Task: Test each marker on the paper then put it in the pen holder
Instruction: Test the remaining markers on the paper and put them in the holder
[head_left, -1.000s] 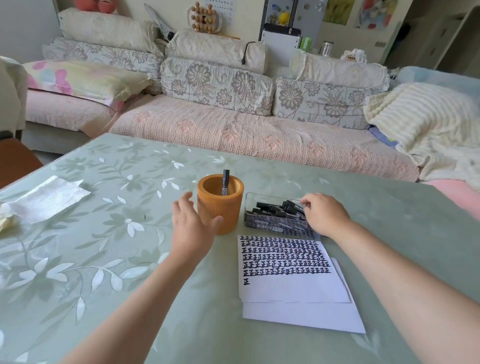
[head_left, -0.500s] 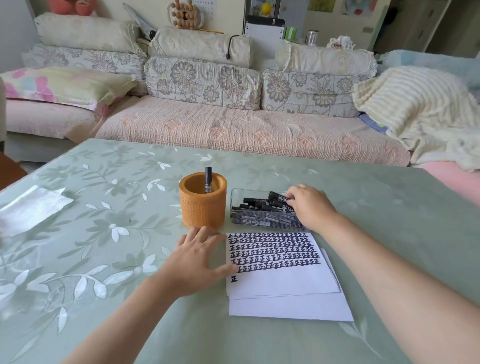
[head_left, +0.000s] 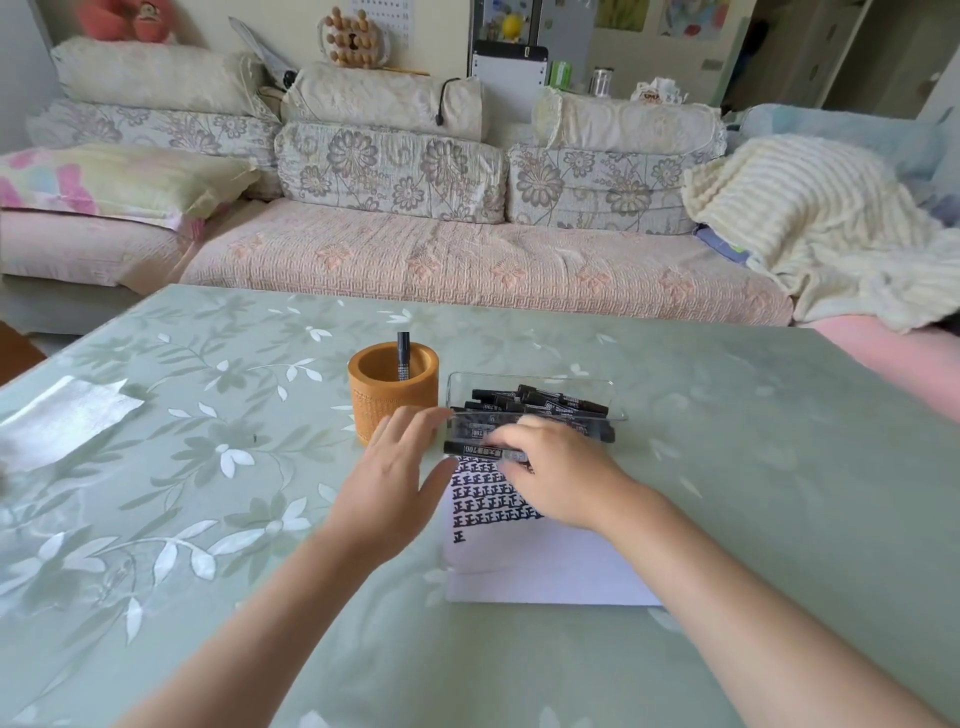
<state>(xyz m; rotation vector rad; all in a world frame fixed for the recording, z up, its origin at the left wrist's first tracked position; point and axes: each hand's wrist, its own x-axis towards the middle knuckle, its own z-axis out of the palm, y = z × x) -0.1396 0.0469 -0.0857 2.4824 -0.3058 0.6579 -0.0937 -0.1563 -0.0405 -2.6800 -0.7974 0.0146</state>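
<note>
Two hands meet over the far edge of the paper (head_left: 545, 561), just in front of the clear tray (head_left: 530, 375). The right hand (head_left: 561, 473) pinches a black marker (head_left: 478, 450) with curled fingers, a bit blurred. The black marker lies about level, with its long axis left-right, parallel to the tray's near wall. Its left end sticks out toward the left hand (head_left: 395, 478); I cannot tell which end has the cap. The left hand is released, fingers straight and together, with the thumb just beside the marker's free end. Whether they touch is unclear.

The orange pen holder (head_left: 384, 410) stands just left of the tray, partly hidden behind the left fingertips. One upright marker (head_left: 403, 358) stands in it, leaning on the far rim with its top end up. Loose markers (head_left: 540, 402) are piled in the tray, mostly lying left-right.

The paper is a small stack. Rows of black characters cover the far part of the top sheet, and the right hand covers some of them.

The green floral bench (head_left: 753, 467) carries everything, with a crinkled shiny sheet (head_left: 67, 415) well apart at the left edge. Behind are a sofa (head_left: 467, 260) with a pillow (head_left: 114, 176) on the left and a cream blanket (head_left: 805, 218) on the right.
</note>
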